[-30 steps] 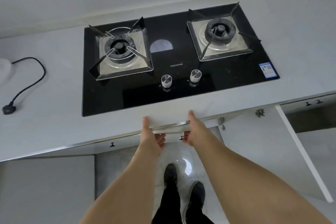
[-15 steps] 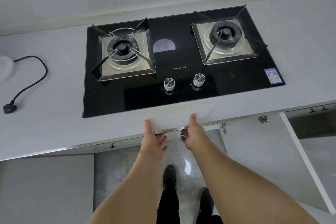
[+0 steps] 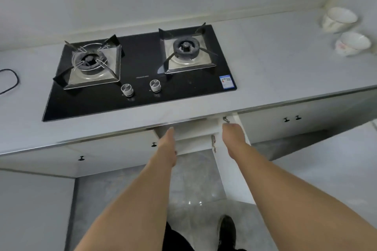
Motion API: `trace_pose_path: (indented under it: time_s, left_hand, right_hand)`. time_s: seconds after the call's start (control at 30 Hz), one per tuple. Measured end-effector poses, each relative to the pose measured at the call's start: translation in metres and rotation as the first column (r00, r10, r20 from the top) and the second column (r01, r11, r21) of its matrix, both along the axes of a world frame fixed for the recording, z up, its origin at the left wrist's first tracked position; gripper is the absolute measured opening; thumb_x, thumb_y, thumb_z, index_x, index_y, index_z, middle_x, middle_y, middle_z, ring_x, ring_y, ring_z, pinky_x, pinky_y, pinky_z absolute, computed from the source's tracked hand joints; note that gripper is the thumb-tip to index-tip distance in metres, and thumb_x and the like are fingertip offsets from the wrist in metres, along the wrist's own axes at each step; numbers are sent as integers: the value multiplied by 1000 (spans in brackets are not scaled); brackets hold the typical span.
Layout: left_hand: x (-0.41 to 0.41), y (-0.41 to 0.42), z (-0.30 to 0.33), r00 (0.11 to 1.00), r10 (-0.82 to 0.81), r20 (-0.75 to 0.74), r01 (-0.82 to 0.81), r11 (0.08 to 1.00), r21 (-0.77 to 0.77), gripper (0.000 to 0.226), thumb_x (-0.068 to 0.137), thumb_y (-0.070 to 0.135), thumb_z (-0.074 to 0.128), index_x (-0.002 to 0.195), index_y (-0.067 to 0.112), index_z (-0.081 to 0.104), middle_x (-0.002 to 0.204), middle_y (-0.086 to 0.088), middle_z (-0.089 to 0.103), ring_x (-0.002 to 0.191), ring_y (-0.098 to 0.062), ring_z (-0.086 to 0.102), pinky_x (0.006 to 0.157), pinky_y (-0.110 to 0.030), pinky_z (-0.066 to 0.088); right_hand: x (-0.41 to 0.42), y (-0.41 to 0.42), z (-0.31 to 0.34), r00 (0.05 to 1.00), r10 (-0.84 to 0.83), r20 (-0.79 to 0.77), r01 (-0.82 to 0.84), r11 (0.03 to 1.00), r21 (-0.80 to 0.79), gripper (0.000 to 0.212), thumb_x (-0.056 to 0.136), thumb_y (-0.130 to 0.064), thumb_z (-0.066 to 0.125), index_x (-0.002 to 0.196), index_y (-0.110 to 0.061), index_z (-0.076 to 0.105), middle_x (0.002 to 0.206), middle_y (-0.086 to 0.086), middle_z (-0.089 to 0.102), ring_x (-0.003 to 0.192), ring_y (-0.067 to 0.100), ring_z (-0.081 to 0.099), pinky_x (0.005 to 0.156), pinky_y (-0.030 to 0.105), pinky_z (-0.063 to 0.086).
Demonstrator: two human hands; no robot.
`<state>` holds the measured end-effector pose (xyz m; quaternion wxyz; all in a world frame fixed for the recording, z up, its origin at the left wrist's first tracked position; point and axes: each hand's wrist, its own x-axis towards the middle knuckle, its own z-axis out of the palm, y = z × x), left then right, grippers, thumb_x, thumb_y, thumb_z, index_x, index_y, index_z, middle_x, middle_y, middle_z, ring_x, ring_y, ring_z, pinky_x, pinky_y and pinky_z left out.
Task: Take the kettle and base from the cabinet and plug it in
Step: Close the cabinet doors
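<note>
Both hands, left (image 3: 167,144) and right (image 3: 232,136), grip indiscernible, under countertop (image 3: 275,79) edge beside open cabinet door (image 3: 234,179).

A pale grey worktop (image 3: 275,71) carries a black two-burner gas hob (image 3: 140,79) at centre, two white bowls (image 3: 346,30) far right, and what looks like a black cable (image 3: 12,81) at the left edge.

A black glass 2-burner gas hob (image 3: 140,96) sits in the pale grey stone countertop (image 3: 275,71). 2 white ceramic bowls (image 3: 354,44) stand far right near the wall. A thin black power cord (image 3: 12,81) lies at the left edge. White cabinet doors (image 3: 302,122) hang below the counter.
</note>
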<state>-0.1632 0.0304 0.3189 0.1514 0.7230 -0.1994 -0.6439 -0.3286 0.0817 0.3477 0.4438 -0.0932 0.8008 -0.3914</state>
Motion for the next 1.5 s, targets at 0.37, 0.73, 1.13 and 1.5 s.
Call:
trace_pose_path:
  time_s: [0.37, 0.73, 1.13, 1.5]
  left_hand:
    - [-135, 153, -41, 611, -791, 22, 788, 610, 78, 99, 68, 73, 66, 138, 6, 45, 135, -9, 54, 116, -25, 54, 86, -30, 39]
    - [-149, 163, -71, 208, -969, 136, 955, 231, 184, 90, 70, 81, 53, 127, 11, 56, 124, -4, 60, 94, -20, 52, 78, -29, 39]
    - [-28, 130, -69, 375, -902, 213, 872, 421, 250, 98, 59, 84, 59, 120, 8, 59, 121, -8, 63, 102, -24, 60, 76, -29, 43]
    - [77, 9, -60, 443, -739, 508, 764, 608, 217, 67, 69, 81, 54, 69, 15, 53, 60, 3, 58, 53, -16, 54, 53, -26, 39]
  right_hand:
    - [-125, 98, -36, 988, 152, 14, -151, 966, 211, 29, 93, -20, 52, 108, 2, 64, 112, 19, 64, 98, 28, 60, 76, 27, 45]
    - [-117, 108, -68, 785, 618, 35, -579, 713, 396, 37, 92, -39, 51, 72, -9, 54, 62, 2, 48, 60, 19, 50, 58, 28, 36]
    - [-23, 59, -71, 841, 530, 110, -514, 718, 470, 32, 93, -27, 46, 100, -2, 65, 94, 12, 75, 67, 26, 60, 57, 25, 40]
    - [68, -29, -72, 953, 130, 275, -217, 923, 318, 30, 98, -36, 44, 108, -13, 60, 101, 7, 74, 78, 23, 65, 53, 28, 40]
